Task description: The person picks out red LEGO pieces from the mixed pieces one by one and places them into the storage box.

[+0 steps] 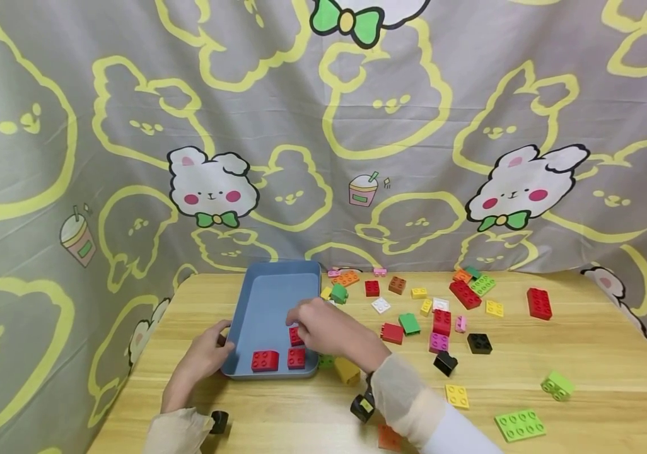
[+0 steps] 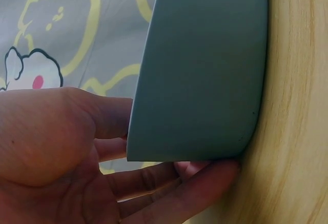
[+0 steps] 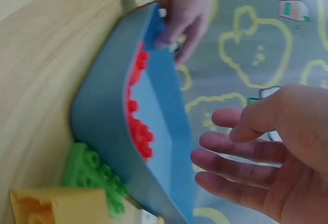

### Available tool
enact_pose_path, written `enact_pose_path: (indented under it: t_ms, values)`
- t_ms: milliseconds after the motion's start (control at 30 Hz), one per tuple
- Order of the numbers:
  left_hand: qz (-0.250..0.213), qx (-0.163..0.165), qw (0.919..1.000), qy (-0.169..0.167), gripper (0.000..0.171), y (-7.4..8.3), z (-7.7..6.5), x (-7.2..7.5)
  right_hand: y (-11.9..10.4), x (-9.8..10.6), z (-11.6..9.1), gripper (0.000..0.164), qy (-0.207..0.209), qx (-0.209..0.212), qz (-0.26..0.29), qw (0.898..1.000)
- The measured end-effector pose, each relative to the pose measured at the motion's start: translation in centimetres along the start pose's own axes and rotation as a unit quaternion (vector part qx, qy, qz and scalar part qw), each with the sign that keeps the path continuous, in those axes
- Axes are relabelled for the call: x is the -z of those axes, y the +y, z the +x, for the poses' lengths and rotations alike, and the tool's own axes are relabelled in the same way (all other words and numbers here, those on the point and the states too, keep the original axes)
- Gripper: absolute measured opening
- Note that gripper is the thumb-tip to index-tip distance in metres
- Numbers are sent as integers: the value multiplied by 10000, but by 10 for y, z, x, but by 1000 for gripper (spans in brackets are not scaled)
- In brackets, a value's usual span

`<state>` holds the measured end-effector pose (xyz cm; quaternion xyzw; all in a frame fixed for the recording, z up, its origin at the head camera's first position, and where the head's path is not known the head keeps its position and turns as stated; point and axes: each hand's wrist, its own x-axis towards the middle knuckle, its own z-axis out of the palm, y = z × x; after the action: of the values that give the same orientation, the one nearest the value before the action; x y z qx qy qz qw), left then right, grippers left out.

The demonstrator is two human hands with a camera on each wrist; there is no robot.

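Observation:
A blue-grey tray lies on the table with three red toy bricks in its near part. One is a longer brick with a curved end; a square brick sits to its right. Behind that is another red brick, partly covered by my right hand. That hand hovers over the tray's right side, fingers loosely bent and nothing between them in the right wrist view. My left hand grips the tray's left wall near its front corner, thumb and fingers on either side of the wall.
Many loose bricks lie right of the tray, among them a green brick, a black brick and a lime brick. A yellow brick sits close to the tray's near right corner. A patterned curtain hangs behind.

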<state>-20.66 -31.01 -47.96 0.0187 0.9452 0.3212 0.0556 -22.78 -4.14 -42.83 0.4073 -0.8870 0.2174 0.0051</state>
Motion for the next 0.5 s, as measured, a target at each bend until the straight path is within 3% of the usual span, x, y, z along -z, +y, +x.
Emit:
enact_pose_path:
  t_ms: [233, 500]
  values:
    - [-43, -28, 10000, 21, 50, -1, -2, 0, 5, 25, -29, 33, 340, -344, 288, 9984]
    - [-73, -67, 9999, 51, 49, -1, -2, -1, 28, 38, -60, 26, 1305, -483, 9, 9903]
